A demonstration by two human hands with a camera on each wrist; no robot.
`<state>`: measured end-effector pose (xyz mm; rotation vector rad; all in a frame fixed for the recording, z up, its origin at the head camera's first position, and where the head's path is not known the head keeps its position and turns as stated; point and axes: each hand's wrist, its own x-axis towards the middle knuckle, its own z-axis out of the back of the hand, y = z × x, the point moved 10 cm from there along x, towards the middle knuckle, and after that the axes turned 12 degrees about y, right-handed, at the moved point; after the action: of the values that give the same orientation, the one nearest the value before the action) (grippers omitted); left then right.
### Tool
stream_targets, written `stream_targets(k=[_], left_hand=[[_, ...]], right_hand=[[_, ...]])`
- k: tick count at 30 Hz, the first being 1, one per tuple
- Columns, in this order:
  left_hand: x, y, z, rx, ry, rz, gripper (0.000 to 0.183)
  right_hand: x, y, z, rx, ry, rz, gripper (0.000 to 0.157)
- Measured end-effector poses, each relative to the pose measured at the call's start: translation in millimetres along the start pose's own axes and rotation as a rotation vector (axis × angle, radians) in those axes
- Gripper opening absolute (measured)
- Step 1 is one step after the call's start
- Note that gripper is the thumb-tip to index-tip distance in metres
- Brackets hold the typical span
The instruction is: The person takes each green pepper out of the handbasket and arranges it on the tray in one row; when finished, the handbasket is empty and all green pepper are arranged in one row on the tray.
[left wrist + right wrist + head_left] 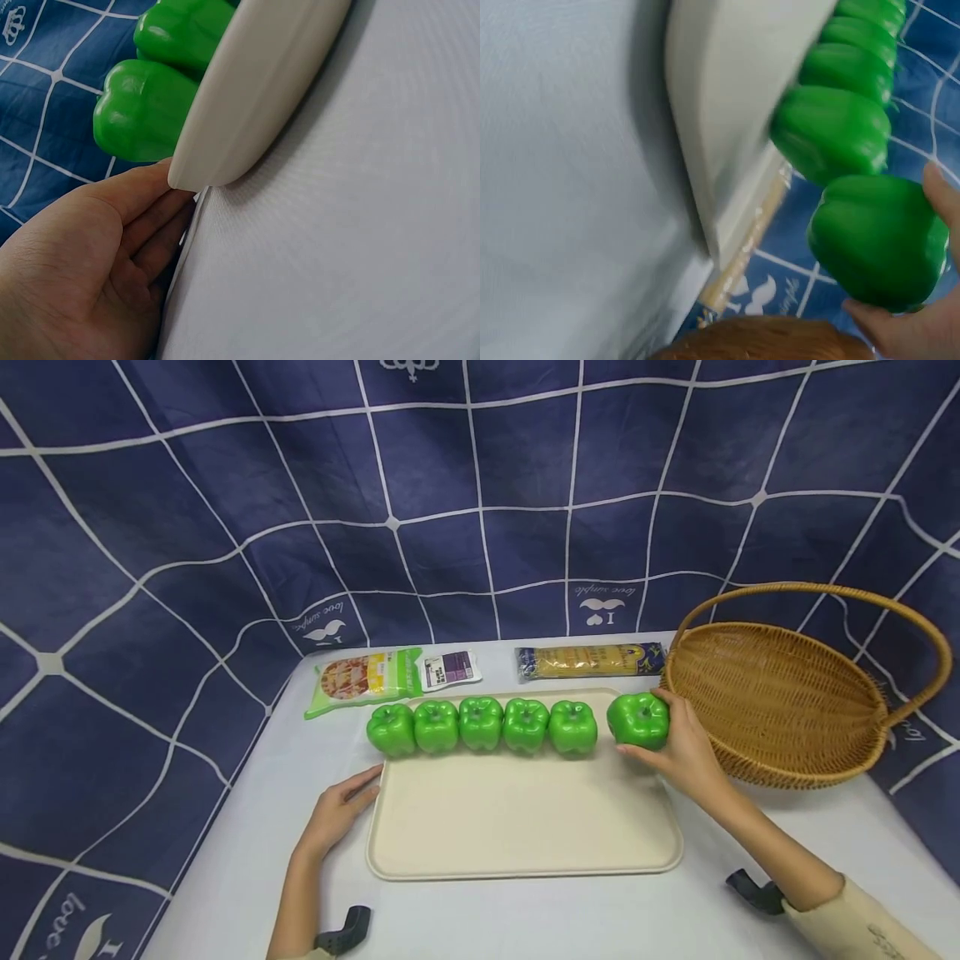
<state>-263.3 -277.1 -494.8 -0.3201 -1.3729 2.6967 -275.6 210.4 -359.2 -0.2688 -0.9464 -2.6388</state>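
Observation:
Near the back right corner of the cream tray [525,827], my right hand [686,747] grips a green bell pepper [639,721], thumb at its front and fingers at its far side. The right wrist view shows this held pepper [881,240] beside the end of a row of peppers. That row of several green bell peppers [480,723] stands side by side along the tray's back edge. My left hand [337,814] rests by the tray's left side, fingertips against the rim. In the left wrist view, relaxed fingers [142,191] touch the tray's outer wall [247,97].
A wicker basket [780,702] with a tall handle stands at the right. Behind the tray lie a green food packet [367,677], a small white packet with a dark label [450,670] and a bag of pasta [592,661]. A blue gridded cloth [480,510] hangs behind the white table [232,852].

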Motion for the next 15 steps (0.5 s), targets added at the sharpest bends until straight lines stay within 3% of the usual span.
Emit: stream_targets(k=[7, 15], left_hand=[[-1.9, 2.7, 1.7, -0.003, -0.011, 0.0, 0.045], [1.0, 0.5, -0.6, -0.013, -0.011, -0.021, 0.045]], right_hand=[[6.8, -11.1, -27.5, -0.002, 0.05, -0.042, 0.095], [10.9, -23.5, -40.6, -0.016, 0.108, -0.065, 0.096]])
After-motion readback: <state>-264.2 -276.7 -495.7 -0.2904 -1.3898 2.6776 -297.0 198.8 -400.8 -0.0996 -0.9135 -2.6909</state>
